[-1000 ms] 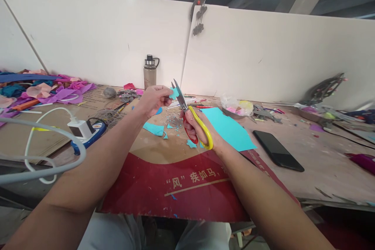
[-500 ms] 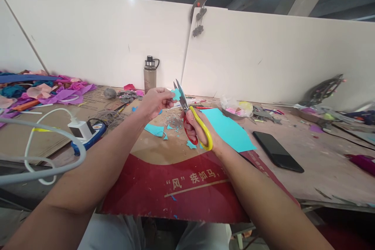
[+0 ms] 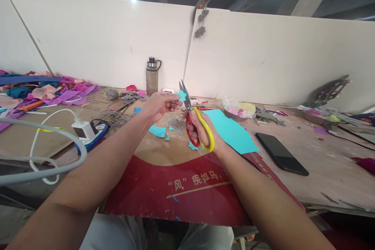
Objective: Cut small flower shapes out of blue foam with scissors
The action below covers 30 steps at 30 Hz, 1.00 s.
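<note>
Cutting of coloured sheet material, seen from the head. The left hand (image 3: 165, 105), its grip pinching between thumb and fingers, holds a small turquoise piece (image 3: 182, 95) raised above the worktop (image 3: 319, 175). The right hand (image 3: 199, 127) has its grip closed around the handles, one red and one yellow, of a pair of scissors (image 3: 189, 104). The blades stand slightly apart and point upward beside the piece; whether its edge lies between them cannot be told. Below the hands, turquoise scraps (image 3: 157, 131) and a scalloped cut-out (image 3: 193, 146) lie on a red-and-tan board (image 3: 187, 207). A larger turquoise sheet (image 3: 234, 133) lies right of the scissors, with a black phone (image 3: 281, 154) near it. A bottle (image 3: 152, 80) stands upright at the rear.
</note>
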Available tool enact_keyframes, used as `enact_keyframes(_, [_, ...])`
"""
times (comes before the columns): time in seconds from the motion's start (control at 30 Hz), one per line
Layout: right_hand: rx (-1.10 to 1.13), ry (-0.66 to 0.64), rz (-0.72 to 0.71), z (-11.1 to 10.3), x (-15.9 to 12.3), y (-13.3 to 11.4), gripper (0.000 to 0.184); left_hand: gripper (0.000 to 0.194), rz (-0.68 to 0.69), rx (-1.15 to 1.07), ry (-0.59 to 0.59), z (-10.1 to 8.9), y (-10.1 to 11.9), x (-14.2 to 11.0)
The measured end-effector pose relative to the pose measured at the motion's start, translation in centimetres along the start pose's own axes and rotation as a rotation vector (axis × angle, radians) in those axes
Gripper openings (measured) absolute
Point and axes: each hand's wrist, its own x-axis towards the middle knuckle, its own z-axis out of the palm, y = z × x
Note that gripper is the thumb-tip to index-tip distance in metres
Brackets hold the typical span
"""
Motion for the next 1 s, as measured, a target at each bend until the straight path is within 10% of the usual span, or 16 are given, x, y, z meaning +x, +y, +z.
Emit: enact_keyframes(1.0, [-0.132, -0.115, -0.068, -1.1, 0.6, 0.6, 0.070, 0.026, 0.153, -0.043, 0.091, -0.8, -0.5, 0.7])
